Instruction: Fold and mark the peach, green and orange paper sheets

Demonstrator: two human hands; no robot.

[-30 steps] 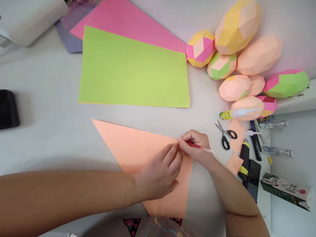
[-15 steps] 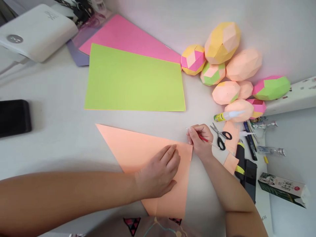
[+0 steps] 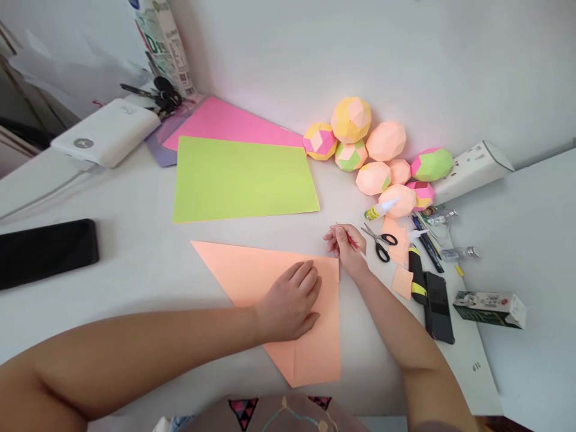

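Table (image 3: 135, 240): white, set against a white wall.

Peach paper (image 3: 234, 270): folded to a triangle and lying flat at the near middle of the table. Its long point runs to the left, its right edge is straight, and a crease shows near the lower corner. It sits apart from the green sheet (image 3: 243, 177) behind it.

Left hand (image 3: 290, 300): palm down on the right part of the peach paper. Fingers are stretched out side by side and lie flat on the sheet. It grips nothing.

Right hand (image 3: 345, 247): on the table just off the paper's upper right corner, between the paper and the scissors (image 3: 380, 241). Fingers are curled, and thumb and fingertips pinch a red pen (image 3: 352, 242). The tip points up and left, away from the paper. Cannot tell whether the tip touches the table.

Around:
- A pink sheet (image 3: 225, 123) lies behind the green one, with a purple sheet (image 3: 159, 153) under its left end.
- Faceted paper balls (image 3: 387, 141) in peach, yellow, pink and green are bunched at the wall on the right.
- A glue bottle (image 3: 380, 208) lies in front of the balls, with a power strip (image 3: 472, 171) beside them.
- Peach scraps (image 3: 402, 281), a black and yellow cutter (image 3: 417, 277) and other pens lie right of the scissors.
- A small box (image 3: 490, 301) lies on its side at far right.
- A black phone (image 3: 45, 252) is at far left.
- A white power bank (image 3: 108, 132) and keys (image 3: 157, 96) are at back left.
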